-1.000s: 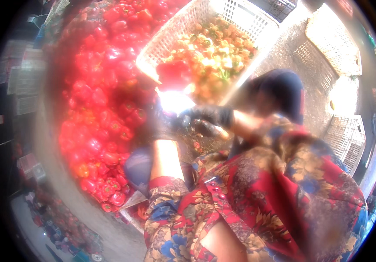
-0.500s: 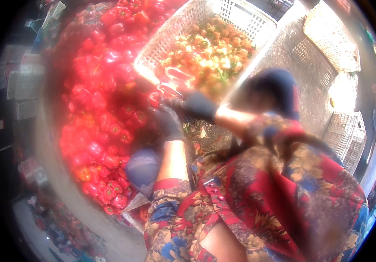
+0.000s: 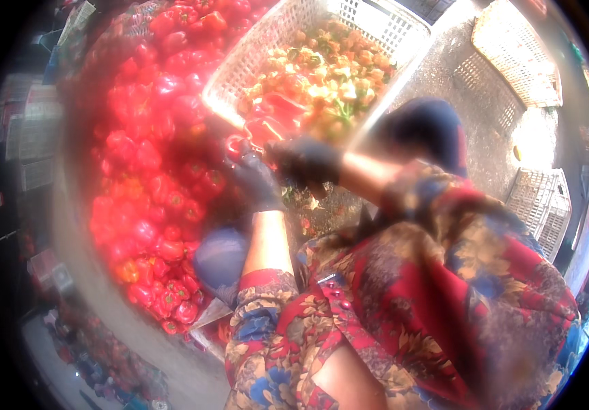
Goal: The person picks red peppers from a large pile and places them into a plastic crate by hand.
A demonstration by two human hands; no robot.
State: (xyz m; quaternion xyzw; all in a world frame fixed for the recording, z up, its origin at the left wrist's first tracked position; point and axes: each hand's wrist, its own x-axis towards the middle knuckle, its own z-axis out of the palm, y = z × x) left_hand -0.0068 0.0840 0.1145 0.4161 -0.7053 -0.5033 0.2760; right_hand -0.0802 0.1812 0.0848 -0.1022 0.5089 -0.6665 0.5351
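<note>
My left hand (image 3: 255, 183), in a dark glove, is closed around a red bell pepper (image 3: 237, 145) that shows at its fingertips. Close beside it, my right hand (image 3: 308, 161), gloved as well, has its fingers curled; what they hold, if anything, is hidden. Just beyond both hands, cut red pepper pieces (image 3: 277, 116) lie at the near corner of a white plastic crate (image 3: 229, 78). Deeper in that crate is a heap of yellowish-green pepper cores (image 3: 339, 68).
A large pile of whole red bell peppers (image 3: 147, 157) fills the left side. My knees, in dark cloth, flank the hands. Other white crates (image 3: 516, 51) stand on the floor to the right, one of them lower down (image 3: 539, 205). Glare blurs the middle.
My right hand has shifted slightly left and downward, its fingers now more curled. The left hand has moved up a little, still with the red pepper. The whole view has shifted slightly.
</note>
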